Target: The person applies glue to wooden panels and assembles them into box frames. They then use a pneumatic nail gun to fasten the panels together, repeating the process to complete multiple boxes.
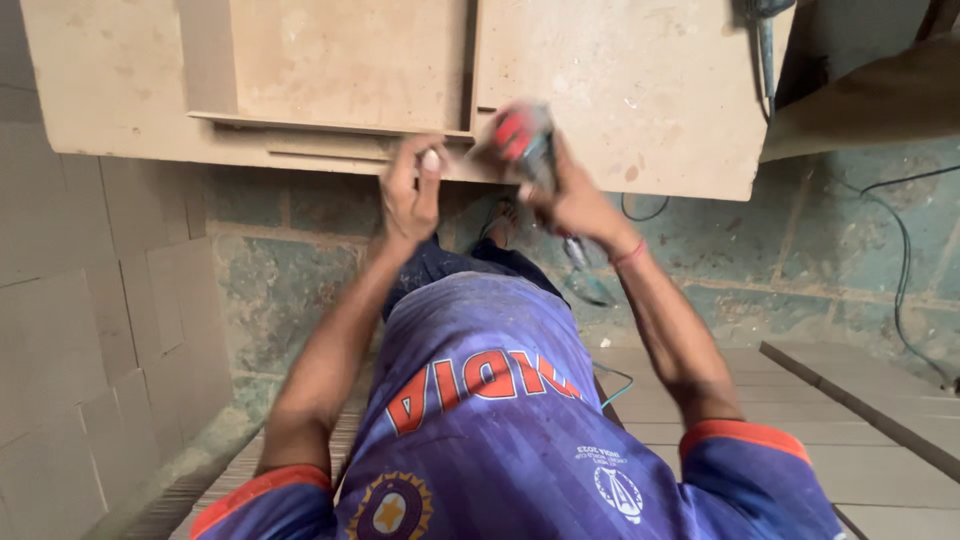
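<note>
A red and grey hand-held power tool (525, 140), blurred, is gripped by the right hand (575, 200) at the near edge of the pale fibreboard workbench panel (640, 90). The left hand (410, 190) is curled, fingertips pressed against the same edge; anything held inside it cannot be made out. A thin fibreboard strip (330, 125) is seen lying on the panel, and stacked pale boards (80, 330) are seen at left.
</note>
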